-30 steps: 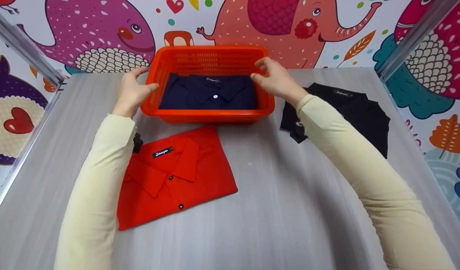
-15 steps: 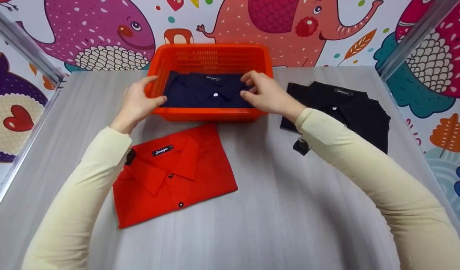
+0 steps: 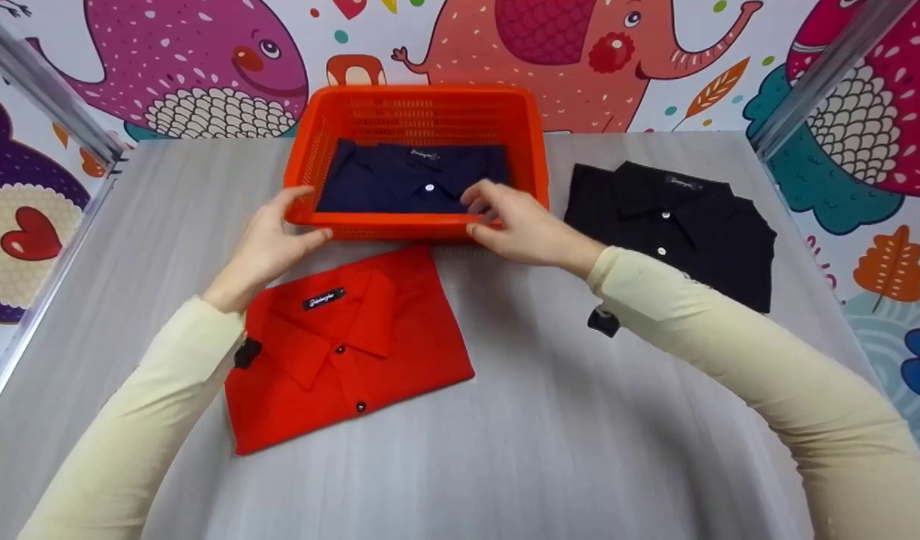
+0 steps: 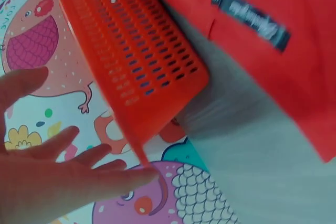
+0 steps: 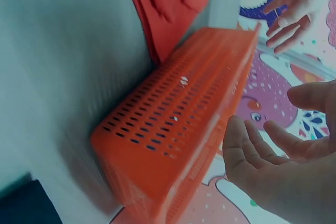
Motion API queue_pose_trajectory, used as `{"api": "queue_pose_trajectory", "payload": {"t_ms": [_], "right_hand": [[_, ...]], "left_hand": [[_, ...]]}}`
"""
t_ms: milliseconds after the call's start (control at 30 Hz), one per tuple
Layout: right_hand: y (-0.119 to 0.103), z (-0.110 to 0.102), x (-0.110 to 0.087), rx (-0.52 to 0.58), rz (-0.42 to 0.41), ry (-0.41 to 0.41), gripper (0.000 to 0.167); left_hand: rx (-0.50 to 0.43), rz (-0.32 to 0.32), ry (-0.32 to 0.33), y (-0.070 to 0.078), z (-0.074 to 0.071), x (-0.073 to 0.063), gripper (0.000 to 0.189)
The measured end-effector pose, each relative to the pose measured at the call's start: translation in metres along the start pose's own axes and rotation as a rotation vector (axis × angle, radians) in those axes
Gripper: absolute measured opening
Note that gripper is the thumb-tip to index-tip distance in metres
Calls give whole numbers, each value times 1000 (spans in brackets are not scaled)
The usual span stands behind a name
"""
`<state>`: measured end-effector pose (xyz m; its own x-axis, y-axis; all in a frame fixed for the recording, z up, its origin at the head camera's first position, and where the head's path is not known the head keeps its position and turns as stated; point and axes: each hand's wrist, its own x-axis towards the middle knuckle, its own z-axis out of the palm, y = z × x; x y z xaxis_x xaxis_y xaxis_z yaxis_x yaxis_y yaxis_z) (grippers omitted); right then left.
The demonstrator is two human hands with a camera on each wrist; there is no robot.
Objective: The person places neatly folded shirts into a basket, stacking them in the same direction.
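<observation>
A folded navy shirt (image 3: 400, 180) with a white button lies inside the orange plastic basket (image 3: 415, 227). My left hand (image 3: 263, 241) is at the basket's near left corner, fingers spread and holding nothing. Over the front rim, toward the right, hovers my right hand (image 3: 524, 225), its fingers loosely bent with nothing between them. A folded red shirt (image 3: 400, 352) with dark buttons lies on the table just in front of the basket, close to my left wrist. In the right wrist view the right hand (image 5: 286, 156) shows relaxed fingers beside the basket wall.
A folded black shirt (image 3: 715, 240) lies on the table to the right of the basket, beyond my right forearm. Behind the basket stands a wall (image 3: 655, 105) with cartoon animals. Metal posts (image 3: 820, 82) rise at the table's back corners.
Both hands have drawn back from the basket's sides and the navy shirt toward its front rim. The right hand also moved left. The shirts and basket stay about where they were.
</observation>
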<state>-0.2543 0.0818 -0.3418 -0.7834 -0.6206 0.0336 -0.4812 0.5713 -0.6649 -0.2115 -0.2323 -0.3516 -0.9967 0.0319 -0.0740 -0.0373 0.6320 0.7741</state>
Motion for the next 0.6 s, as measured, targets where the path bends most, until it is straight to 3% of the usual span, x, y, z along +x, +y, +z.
{"api": "queue_pose_trajectory", "payload": {"t_ms": [133, 400, 600], "right_hand": [[3, 10, -7, 13, -29, -17, 32], [11, 31, -14, 29, -119, -15, 24], [19, 46, -21, 35, -112, -59, 22]], "left_hand": [[-13, -4, -8, -8, 4, -13, 65], [-15, -5, 38, -26, 8, -38, 64], [1, -43, 34, -41, 8, -50, 58]]}}
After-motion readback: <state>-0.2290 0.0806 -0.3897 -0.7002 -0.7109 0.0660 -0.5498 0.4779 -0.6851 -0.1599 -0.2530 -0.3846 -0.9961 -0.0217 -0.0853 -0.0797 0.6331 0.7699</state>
